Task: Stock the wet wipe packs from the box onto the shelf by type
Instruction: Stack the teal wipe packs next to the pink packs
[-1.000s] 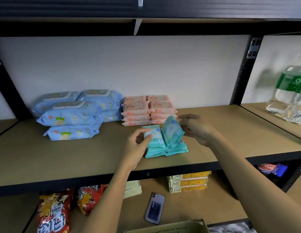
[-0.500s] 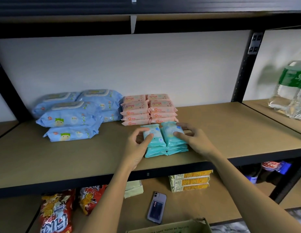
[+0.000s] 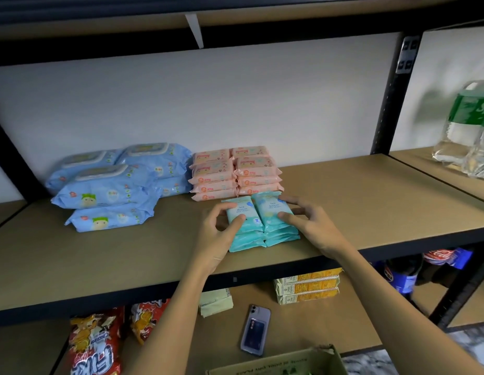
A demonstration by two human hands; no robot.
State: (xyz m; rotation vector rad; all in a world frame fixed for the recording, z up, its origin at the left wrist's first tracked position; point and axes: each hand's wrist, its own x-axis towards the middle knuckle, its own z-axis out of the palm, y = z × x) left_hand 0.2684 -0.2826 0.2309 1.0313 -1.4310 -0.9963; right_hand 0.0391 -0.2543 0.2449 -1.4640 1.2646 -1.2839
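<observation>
Two teal stacks [image 3: 259, 226] sit side by side near the shelf [image 3: 370, 201] front edge, touching each other, just in front of the pink packs [image 3: 235, 171]. Left hand [image 3: 216, 236] grips the left teal stack: thumb on the top pack's front, fingers curled round its left side. Right hand [image 3: 314, 226] grips the right stack: thumb on the top pack, fingers curled over its far right edge. Top packs lie flat, label up.

Pink packs: two stacks at the back, touching. Blue packs [image 3: 113, 185] to the left of pink, bigger, piled in two rows; the front pile leans forward a bit.

Box [image 3: 278, 361] at bottom edge of view, open, only the top rim showing; contents not clear.

Lower shelf: phone [image 3: 255, 330] lying flat, yellow cartons [image 3: 307, 286] stacked to its right, snack bags [image 3: 96, 345] at left. Bottles [image 3: 468, 131] in wrap on the next bay to the right, blurred.
</observation>
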